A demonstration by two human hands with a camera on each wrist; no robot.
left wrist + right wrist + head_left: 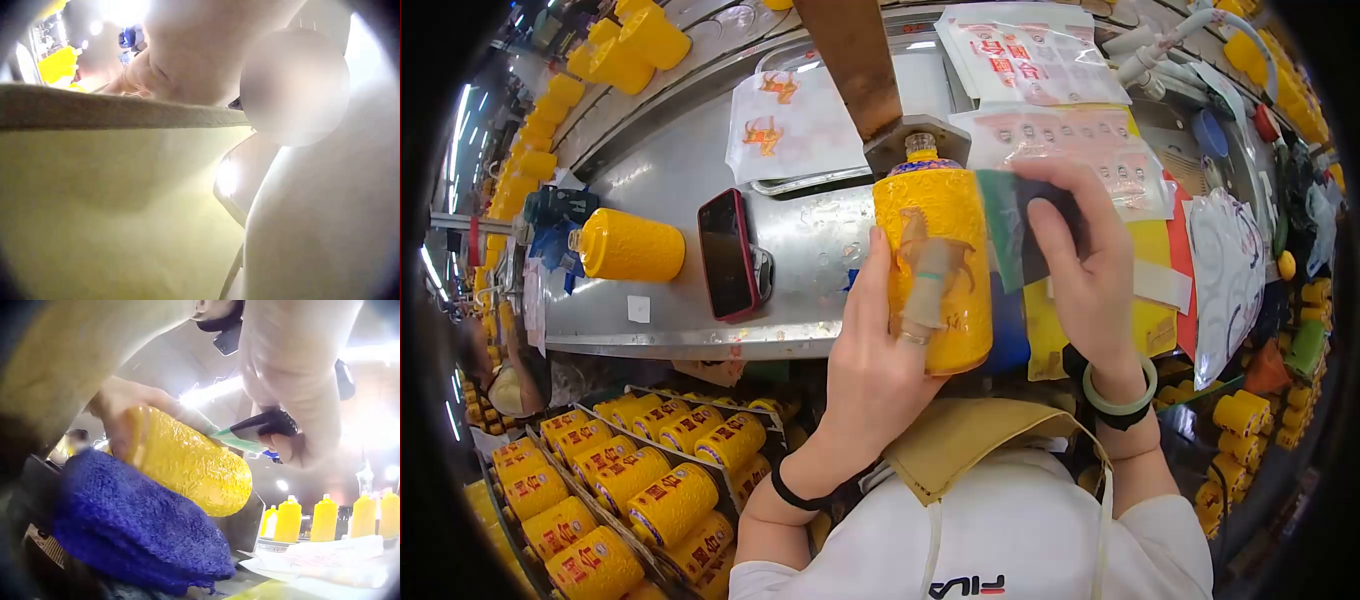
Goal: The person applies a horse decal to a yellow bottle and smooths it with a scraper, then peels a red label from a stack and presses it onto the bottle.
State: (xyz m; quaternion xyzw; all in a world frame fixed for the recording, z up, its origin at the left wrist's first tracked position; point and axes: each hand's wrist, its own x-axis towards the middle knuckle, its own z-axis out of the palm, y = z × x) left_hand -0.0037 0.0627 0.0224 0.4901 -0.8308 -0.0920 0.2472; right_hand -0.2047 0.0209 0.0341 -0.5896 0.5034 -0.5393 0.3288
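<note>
Because the yellow bottle [966, 305] has a raised, embossed surface, pressing down the animal picture [917, 232] on it probably calls for short, firm strokes that start at the middle and run out to each edge, so that trapped water or air escapes. The right hand [1092, 235] pinches a green-and-black scraper [1001, 212] between thumb and fingers, its green edge just beside the bottle's right side; a low blade angle would likely spare the thin print. The left hand [870, 350] holds the bottle from below and the left, with 1 taped finger lying across the picture; that finger would best press without dragging, since a wet picture could slide or crease.

The bottle is in front of the person's chest, near the work table's edge [790, 340], above a blue cloth [144, 525]; I cannot tell whether those 2 touch. Its neck points away from the person, to the notched metal plate [889, 147], and its base faces the chest. The long axis runs away from the body, the neck end leaning slightly left. Whether the neck is seated in the notch is unclear.
</note>
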